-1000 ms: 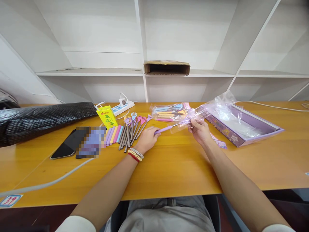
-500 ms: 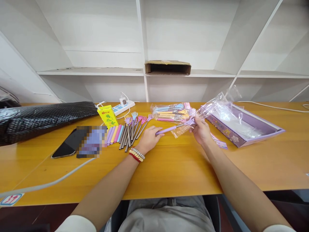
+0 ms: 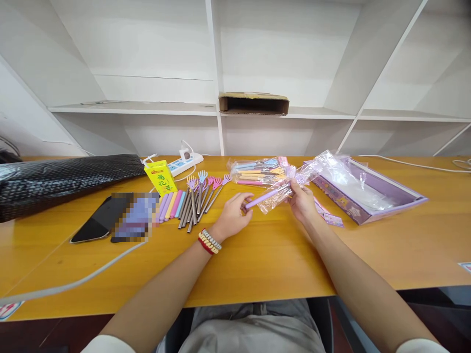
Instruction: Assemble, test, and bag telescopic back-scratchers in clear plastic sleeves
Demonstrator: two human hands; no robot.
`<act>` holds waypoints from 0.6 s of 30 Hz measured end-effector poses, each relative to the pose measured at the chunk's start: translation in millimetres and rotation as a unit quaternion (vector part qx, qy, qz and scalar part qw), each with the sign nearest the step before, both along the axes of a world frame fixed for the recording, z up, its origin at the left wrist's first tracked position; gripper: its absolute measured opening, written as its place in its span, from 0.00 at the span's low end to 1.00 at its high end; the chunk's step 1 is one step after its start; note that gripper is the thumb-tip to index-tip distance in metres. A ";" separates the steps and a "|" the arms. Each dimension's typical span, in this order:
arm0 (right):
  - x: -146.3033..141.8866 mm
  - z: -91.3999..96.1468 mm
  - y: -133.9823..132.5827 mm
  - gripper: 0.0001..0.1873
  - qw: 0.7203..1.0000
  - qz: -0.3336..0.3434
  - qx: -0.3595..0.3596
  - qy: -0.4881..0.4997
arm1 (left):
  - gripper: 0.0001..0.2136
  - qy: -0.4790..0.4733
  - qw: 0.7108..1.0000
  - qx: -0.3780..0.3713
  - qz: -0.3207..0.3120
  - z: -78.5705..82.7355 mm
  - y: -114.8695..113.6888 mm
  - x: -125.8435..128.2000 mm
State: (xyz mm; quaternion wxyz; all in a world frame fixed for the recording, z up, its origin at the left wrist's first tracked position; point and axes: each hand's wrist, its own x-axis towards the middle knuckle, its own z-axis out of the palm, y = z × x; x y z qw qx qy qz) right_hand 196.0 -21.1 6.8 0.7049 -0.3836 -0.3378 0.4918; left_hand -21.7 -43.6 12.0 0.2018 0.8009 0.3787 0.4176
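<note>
Left of the purple box (image 3: 344, 200), holding 1 purple-handled stick (image 3: 260, 200) partly inside a clear sleeve (image 3: 313, 167). Bagged already, just left of the box: coloured sticks (image 3: 259, 172). Apparently unbagged and unjoined, well left of the box: loose handles (image 3: 171, 206) and claw-headed rods (image 3: 199, 198). Pinching stick and sleeve with the right hand (image 3: 303, 202); with the left hand (image 3: 233, 215), curled narrowly around the stick's end, whether gripping, cannot tell.

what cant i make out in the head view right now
In the head view:
- Far end of the purple stick: hidden by the right hand and creased plastic sleeve.
- Small print on the yellow carton: too small.
- Black package: cut off by the left edge.
- Table sticker: likewise cut off.
</note>
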 end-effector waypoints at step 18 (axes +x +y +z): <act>-17.5 -6.6 -9.5 0.14 0.983 0.171 0.011 -0.070 | 0.28 0.104 0.995 0.004 -0.001 -0.6 -1.6 -4.2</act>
